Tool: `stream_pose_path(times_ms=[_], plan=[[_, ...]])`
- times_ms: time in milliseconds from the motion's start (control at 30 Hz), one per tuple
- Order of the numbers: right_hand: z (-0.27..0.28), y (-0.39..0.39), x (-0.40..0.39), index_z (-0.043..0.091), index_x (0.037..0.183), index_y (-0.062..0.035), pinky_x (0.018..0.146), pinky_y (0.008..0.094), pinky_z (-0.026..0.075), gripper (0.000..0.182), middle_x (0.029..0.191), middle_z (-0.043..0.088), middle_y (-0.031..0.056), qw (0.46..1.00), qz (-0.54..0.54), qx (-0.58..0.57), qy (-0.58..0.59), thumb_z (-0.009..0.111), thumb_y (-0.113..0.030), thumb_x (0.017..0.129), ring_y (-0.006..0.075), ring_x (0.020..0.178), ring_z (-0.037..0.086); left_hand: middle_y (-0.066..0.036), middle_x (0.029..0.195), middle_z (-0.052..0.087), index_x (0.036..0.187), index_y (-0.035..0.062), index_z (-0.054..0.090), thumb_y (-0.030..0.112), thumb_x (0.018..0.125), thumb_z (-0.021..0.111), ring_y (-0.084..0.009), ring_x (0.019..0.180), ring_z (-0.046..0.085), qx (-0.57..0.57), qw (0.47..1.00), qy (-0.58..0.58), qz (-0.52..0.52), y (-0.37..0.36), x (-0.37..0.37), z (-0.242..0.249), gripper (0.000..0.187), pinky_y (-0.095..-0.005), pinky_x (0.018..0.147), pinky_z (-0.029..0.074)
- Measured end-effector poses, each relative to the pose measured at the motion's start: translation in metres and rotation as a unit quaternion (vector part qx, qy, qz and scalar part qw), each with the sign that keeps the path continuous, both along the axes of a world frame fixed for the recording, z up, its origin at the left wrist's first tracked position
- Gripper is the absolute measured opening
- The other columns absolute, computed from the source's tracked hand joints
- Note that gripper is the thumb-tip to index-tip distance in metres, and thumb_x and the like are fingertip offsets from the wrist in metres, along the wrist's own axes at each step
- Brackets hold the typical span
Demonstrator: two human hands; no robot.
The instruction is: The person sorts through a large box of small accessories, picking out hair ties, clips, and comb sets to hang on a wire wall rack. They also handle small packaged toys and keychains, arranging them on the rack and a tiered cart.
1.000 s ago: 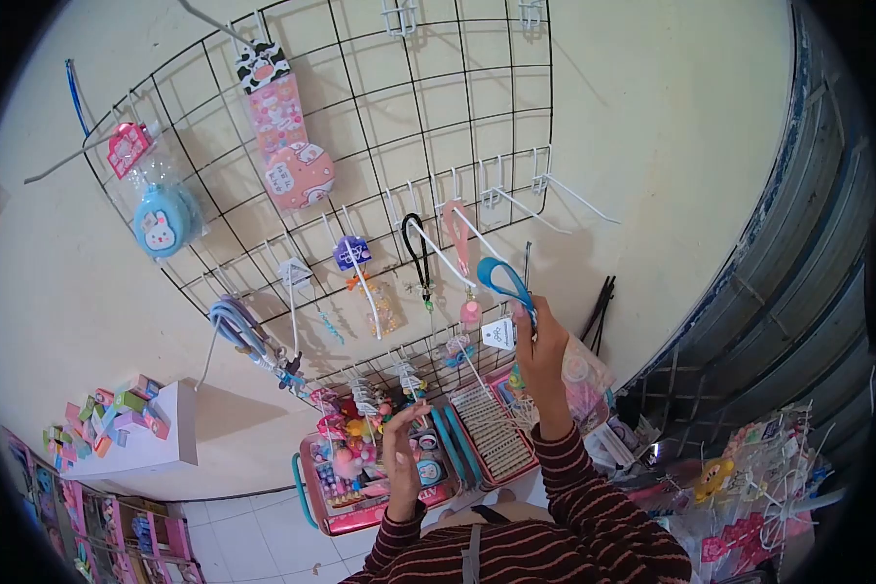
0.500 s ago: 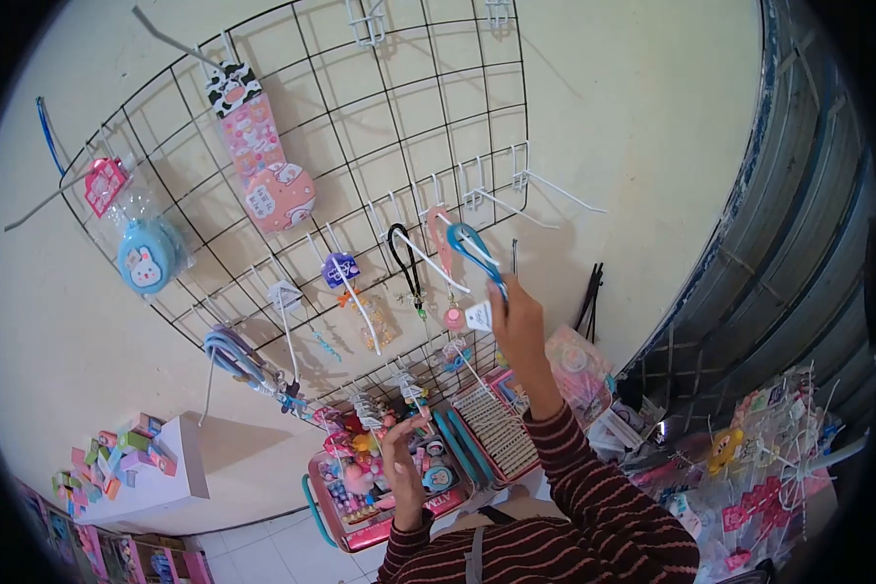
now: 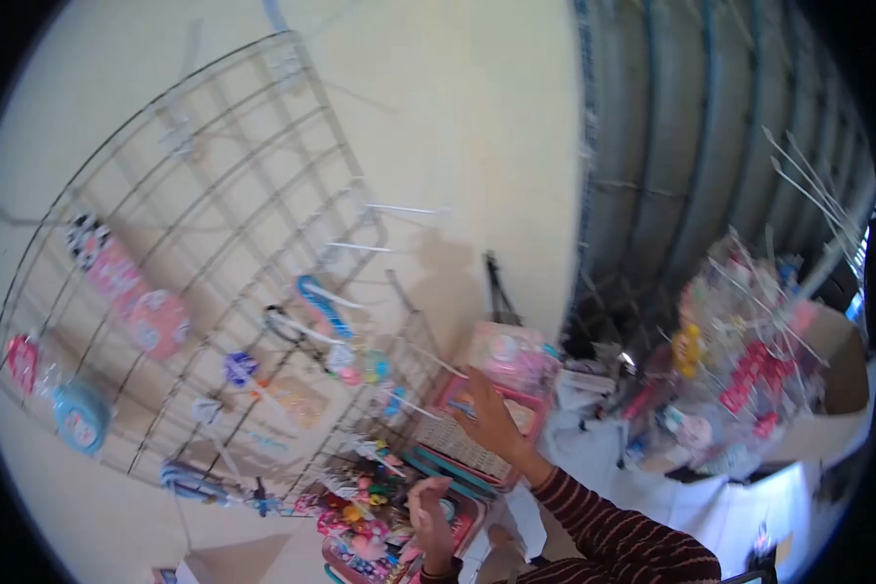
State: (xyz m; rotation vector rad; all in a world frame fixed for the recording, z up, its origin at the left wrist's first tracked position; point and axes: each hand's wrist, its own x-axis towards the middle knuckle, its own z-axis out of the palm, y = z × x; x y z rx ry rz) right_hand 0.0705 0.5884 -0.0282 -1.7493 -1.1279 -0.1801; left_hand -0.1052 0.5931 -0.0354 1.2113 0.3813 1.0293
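My right hand (image 3: 494, 420) is over a pink-rimmed tray (image 3: 528, 450) holding a woven-looking panel, fingers spread with nothing seen in them. Lower down, my left hand (image 3: 430, 514) is beside a basket (image 3: 469, 533) of small colorful trinkets; its fingers are loosely extended and appear to hold nothing. A blue strap keychain (image 3: 323, 307) hangs from a white hook on the wire grid (image 3: 253, 127), up and left of my right hand. Next to it hangs a black cord strap (image 3: 280, 323). Motion blur softens the details.
A pink sticker pack (image 3: 131, 290) and a light blue rabbit pouch (image 3: 80, 419) hang on the grid's left. A pink package (image 3: 508, 352) stands near the wall. At right, a cardboard box (image 3: 842, 375) and bagged goods (image 3: 740, 350) stand before a metal shutter (image 3: 691, 127).
My right hand has let go of the blue strap keychain, now hanging on its hook, and has moved down. The view has turned right. My left hand stays low by the basket.
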Motion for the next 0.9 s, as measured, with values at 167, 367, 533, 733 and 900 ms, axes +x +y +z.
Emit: stream_pose_path(times_ms=[167, 367, 533, 733, 900], plan=[[-0.069, -0.174, -0.034, 0.028, 0.116, 0.0024, 0.086, 0.0376, 0.034, 0.054, 0.111, 0.034, 0.0251, 0.965, -0.017, -0.2, 0.167, 0.051, -0.026, 0.077, 0.0376, 0.101, 0.039, -0.01, 0.083, 0.05, 0.093, 0.0008, 0.043, 0.048, 0.076, 0.045, -0.0181, 0.079, 0.05, 0.042, 0.993, 0.108, -0.034, -0.02, 0.018, -0.018, 0.05, -0.0299, 0.073, 0.039], [-0.087, -0.356, -0.077, 0.031, 0.115, -0.0011, 0.081, 0.0375, 0.037, 0.05, 0.11, 0.035, 0.0235, 0.931, -0.125, -0.249, 0.237, 0.051, -0.026, 0.077, 0.0374, 0.097, 0.042, -0.008, 0.08, 0.049, 0.094, 0.0006, 0.042, 0.052, 0.071, 0.049, -0.015, 0.072, 0.047, 0.061, 0.977, 0.06, -0.198, -0.123, 0.056, -0.019, 0.056, -0.026, 0.067, 0.038], [-0.073, -0.491, -0.09, 0.035, 0.112, -0.0038, 0.079, 0.0362, 0.039, 0.042, 0.11, 0.037, 0.0197, 0.917, -0.303, -0.163, 0.202, 0.051, -0.02, 0.077, 0.0329, 0.092, 0.046, -0.008, 0.086, 0.048, 0.097, 0.0008, 0.043, 0.046, 0.075, 0.048, -0.0134, 0.071, 0.045, 0.056, 0.937, 0.016, -0.343, -0.277, 0.088, -0.013, 0.05, -0.0253, 0.065, 0.038], [-0.062, -0.635, -0.107, 0.042, 0.107, -0.0039, 0.073, 0.0318, 0.042, 0.037, 0.107, 0.04, 0.0159, 0.867, -0.451, -0.107, 0.181, 0.055, -0.014, 0.074, 0.0258, 0.085, 0.051, -0.011, 0.103, 0.039, 0.099, 0.0014, 0.043, 0.027, 0.074, 0.054, -0.0133, 0.077, 0.045, 0.08, 0.825, -0.025, -0.56, -0.435, 0.097, -0.006, 0.038, -0.0256, 0.069, 0.036], [-0.053, -0.71, -0.12, 0.048, 0.1, -0.0035, 0.065, 0.0298, 0.045, 0.029, 0.104, 0.044, 0.0139, 0.798, -0.564, -0.006, 0.212, 0.056, -0.014, 0.073, 0.0231, 0.078, 0.054, -0.01, 0.103, 0.038, 0.099, 0.0024, 0.043, 0.018, 0.073, 0.054, -0.0126, 0.077, 0.045, 0.124, 0.812, -0.001, -0.57, -0.495, 0.124, -0.007, 0.033, -0.0237, 0.068, 0.036]])
